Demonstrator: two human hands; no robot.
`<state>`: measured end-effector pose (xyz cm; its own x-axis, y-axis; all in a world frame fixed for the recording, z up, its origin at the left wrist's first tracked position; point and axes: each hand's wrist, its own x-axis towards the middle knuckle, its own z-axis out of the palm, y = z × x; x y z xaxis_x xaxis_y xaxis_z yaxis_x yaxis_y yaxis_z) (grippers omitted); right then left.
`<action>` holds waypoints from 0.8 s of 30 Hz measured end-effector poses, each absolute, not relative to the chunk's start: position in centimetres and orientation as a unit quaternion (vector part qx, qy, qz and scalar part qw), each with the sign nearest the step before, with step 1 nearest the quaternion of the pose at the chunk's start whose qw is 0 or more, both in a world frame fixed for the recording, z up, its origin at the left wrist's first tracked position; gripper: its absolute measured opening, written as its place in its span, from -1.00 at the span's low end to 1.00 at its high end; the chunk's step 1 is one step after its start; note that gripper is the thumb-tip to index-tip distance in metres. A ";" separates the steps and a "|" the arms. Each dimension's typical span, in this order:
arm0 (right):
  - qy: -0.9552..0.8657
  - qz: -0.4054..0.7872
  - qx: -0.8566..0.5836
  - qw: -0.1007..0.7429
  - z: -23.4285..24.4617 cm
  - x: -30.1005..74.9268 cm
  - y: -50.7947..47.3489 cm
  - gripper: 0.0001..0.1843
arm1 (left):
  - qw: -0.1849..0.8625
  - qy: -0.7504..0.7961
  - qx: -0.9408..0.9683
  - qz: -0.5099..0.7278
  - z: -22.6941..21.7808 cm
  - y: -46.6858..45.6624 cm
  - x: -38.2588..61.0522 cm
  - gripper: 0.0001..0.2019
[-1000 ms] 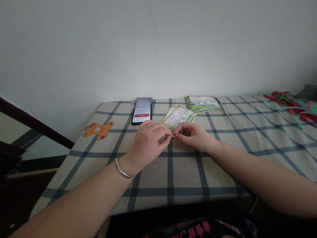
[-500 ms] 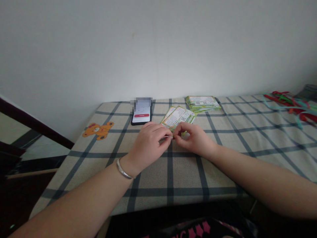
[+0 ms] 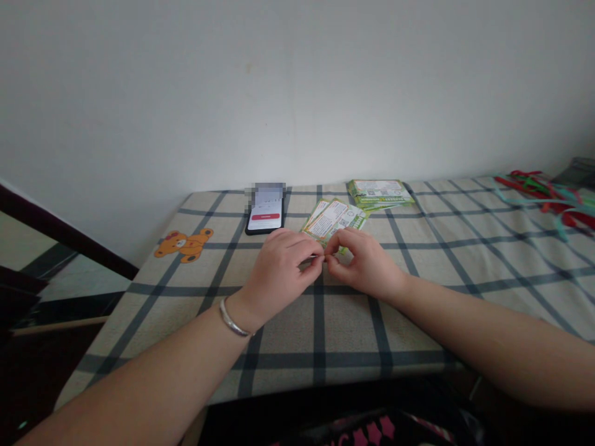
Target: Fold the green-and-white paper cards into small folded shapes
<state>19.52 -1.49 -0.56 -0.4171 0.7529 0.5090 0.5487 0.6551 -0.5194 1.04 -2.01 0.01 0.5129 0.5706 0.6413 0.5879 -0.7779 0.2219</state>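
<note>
My left hand [image 3: 279, 266], with a silver bracelet on its wrist, and my right hand [image 3: 362, 260] meet fingertip to fingertip above the checked tablecloth [image 3: 325, 322]. Both pinch one small thin item between them; it is too small to name, and the fingers hide most of it. Just behind my hands lie a few loose green-and-white printed cards [image 3: 332, 218], fanned out flat. A neat stack of the same cards [image 3: 379, 192] sits farther back to the right.
A phone [image 3: 266, 209] with a lit screen lies at the back near the wall. An orange bear print [image 3: 183, 243] marks the cloth at the left. Red and green ribbons [image 3: 551, 195] lie tangled at the far right. The table's left edge drops to a dark floor.
Both hands have stayed pinched together and have drawn slightly nearer to me, with the right fingers shifting a little. Nothing else has moved.
</note>
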 end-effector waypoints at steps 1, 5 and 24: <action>-0.829 0.143 -0.394 0.371 -0.5 19.5 -1.5 -0.95 | 0.013 -0.332 -0.870 -0.364 0.0 -2.0 1.0 -0.92; -0.826 0.149 -0.395 0.374 -0.5 19.6 -1.5 -0.96 | 0.014 -0.328 -0.871 -0.366 0.0 -2.0 1.0 -0.91; -0.819 0.166 -0.382 0.395 -0.6 20.0 -1.2 -0.92 | -0.015 -0.318 -0.862 -0.395 -0.1 -1.7 0.5 -0.90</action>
<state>20.04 -1.17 -0.60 -0.3953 0.7568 0.5205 0.4948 0.6529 -0.5735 0.50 -1.68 -0.10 0.4864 0.5596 0.6710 0.5353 -0.7979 0.2773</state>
